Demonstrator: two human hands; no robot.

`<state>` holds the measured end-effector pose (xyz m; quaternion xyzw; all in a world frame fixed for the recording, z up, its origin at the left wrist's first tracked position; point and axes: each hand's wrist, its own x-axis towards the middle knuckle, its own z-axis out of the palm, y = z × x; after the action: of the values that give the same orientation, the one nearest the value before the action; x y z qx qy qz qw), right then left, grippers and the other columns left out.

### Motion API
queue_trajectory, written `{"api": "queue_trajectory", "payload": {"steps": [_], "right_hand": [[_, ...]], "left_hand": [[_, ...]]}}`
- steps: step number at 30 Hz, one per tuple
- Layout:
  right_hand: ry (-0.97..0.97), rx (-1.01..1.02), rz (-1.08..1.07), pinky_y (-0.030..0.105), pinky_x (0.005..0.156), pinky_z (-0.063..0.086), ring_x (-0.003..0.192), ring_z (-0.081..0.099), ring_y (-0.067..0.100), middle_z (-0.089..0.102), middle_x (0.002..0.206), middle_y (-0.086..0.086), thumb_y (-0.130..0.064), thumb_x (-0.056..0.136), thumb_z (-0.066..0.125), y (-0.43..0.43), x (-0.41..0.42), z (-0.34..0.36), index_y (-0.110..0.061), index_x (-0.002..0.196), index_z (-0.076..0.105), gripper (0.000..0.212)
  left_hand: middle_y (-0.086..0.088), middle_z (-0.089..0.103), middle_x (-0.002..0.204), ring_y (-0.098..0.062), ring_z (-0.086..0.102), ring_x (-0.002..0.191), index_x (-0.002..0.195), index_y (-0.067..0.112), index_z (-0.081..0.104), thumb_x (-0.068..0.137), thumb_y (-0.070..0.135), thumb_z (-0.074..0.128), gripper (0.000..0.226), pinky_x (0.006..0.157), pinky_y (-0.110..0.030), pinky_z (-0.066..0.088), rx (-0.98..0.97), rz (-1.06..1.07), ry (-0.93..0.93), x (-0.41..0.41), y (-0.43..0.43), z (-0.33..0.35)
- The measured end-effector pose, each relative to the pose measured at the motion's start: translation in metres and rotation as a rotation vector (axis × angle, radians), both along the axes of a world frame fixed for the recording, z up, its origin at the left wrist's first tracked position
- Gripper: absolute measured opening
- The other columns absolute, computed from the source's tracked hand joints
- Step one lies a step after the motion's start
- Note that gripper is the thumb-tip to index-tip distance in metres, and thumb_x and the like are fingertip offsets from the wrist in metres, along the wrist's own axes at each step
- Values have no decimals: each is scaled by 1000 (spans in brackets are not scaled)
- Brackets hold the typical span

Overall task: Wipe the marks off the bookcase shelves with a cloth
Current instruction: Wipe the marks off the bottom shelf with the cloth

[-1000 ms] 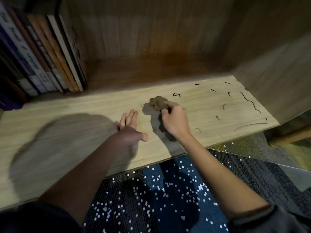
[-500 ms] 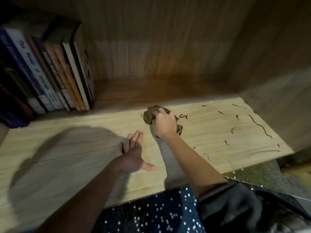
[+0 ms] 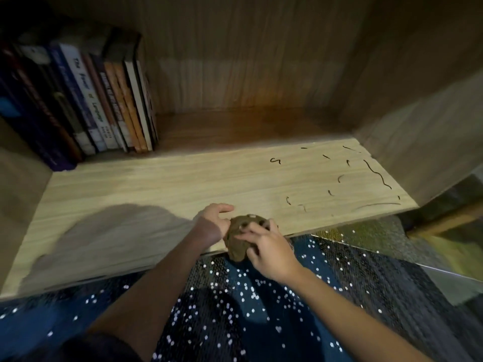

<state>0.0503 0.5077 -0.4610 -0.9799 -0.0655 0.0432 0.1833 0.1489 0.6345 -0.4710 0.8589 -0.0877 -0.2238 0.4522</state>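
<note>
A bunched brown cloth [image 3: 238, 237] sits at the front edge of the light wooden shelf [image 3: 162, 184], partly hanging over it. My right hand [image 3: 269, 250] grips the cloth from the right, fingers curled over its top. My left hand [image 3: 212, 223] lies against the cloth's left side, its fingers loosely bent above the shelf. Black pen marks cover the shelf's right part: a small curl [image 3: 275, 160], a long wavy line [image 3: 376, 175], and several short dashes [image 3: 330, 192]. The marks lie beyond and to the right of both hands.
A row of upright books [image 3: 104, 108] fills the back left of the shelf. The bookcase's side wall [image 3: 418, 142] closes the right end. A dark blue speckled carpet [image 3: 235, 309] lies below the shelf edge.
My right hand has pulled the cloth back from the middle of the shelf to its front edge. My left hand has moved right and now meets the cloth.
</note>
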Motion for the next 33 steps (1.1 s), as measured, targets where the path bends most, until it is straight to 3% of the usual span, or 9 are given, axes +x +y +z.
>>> {"api": "queue_trajectory", "payload": {"steps": [2, 3, 6, 9, 12, 16, 22, 26, 33], "right_hand": [[71, -20, -80, 32, 105, 34, 110, 38, 19, 52, 121, -8, -14, 88, 47, -10, -6, 11, -23, 127, 54, 40], [71, -32, -155, 35, 105, 36, 110, 41, 20, 55, 117, -5, -14, 88, 47, -16, -4, 16, -21, 125, 55, 38], [3, -72, -338, 35, 106, 32, 112, 41, 20, 55, 122, -2, -16, 91, 47, -25, 4, 15, -16, 129, 51, 38], [13, -188, -261, 35, 103, 32, 116, 40, 28, 47, 133, 0, -18, 91, 46, -7, -7, 2, -15, 131, 49, 40], [130, -171, -238, 41, 97, 41, 112, 43, 30, 54, 125, 5, -18, 90, 46, 3, -29, 17, -12, 122, 58, 34], [180, -200, -396, 41, 98, 40, 115, 39, 27, 56, 116, 4, -18, 89, 49, -7, -37, 54, -17, 123, 56, 35], [361, -293, -350, 39, 90, 38, 104, 37, 25, 55, 109, 9, -17, 91, 44, -31, -36, 69, -16, 120, 56, 32], [239, -295, -418, 39, 92, 36, 105, 38, 29, 52, 119, 12, -16, 90, 43, -77, -37, 57, -13, 125, 52, 36], [101, -340, -518, 43, 104, 28, 120, 33, 37, 40, 136, 14, -15, 92, 37, -137, -21, 11, -7, 135, 38, 44]], "left_hand": [[-3, 41, 140, -17, 42, 126, 130, 14, 51, 84, -7, 46, 51, 109, -21, 28, 200, -158, -96, -15, 2, -3], [0, 34, 144, -17, 34, 132, 135, 16, 45, 83, -6, 47, 57, 114, -28, 23, 285, -232, -129, -20, 4, -2], [1, 27, 146, -20, 30, 134, 143, 17, 33, 82, -2, 46, 65, 113, -38, 27, 400, -316, -161, -29, 4, 5], [-10, 24, 145, -28, 32, 132, 143, 8, 31, 88, 4, 44, 57, 111, -39, 30, 515, -405, -111, -29, -7, 20], [-17, 19, 146, -35, 32, 131, 143, 4, 28, 93, 14, 41, 53, 110, -39, 30, 627, -492, -48, -30, -13, 37], [-18, 11, 152, -38, 25, 134, 144, 5, 25, 95, 21, 40, 54, 110, -43, 28, 627, -501, -8, -48, -21, 54], [-14, 13, 153, -38, 22, 135, 141, 5, 30, 95, 14, 43, 49, 106, -44, 28, 548, -397, -61, -49, -26, 59], [-11, 27, 144, -31, 28, 131, 136, 8, 38, 89, 10, 47, 48, 106, -43, 27, 523, -339, -151, -44, -37, 40], [2, 16, 153, -18, 14, 140, 143, 20, 31, 90, 12, 45, 55, 113, -45, -3, 384, -275, -348, -38, -89, 9]]}}
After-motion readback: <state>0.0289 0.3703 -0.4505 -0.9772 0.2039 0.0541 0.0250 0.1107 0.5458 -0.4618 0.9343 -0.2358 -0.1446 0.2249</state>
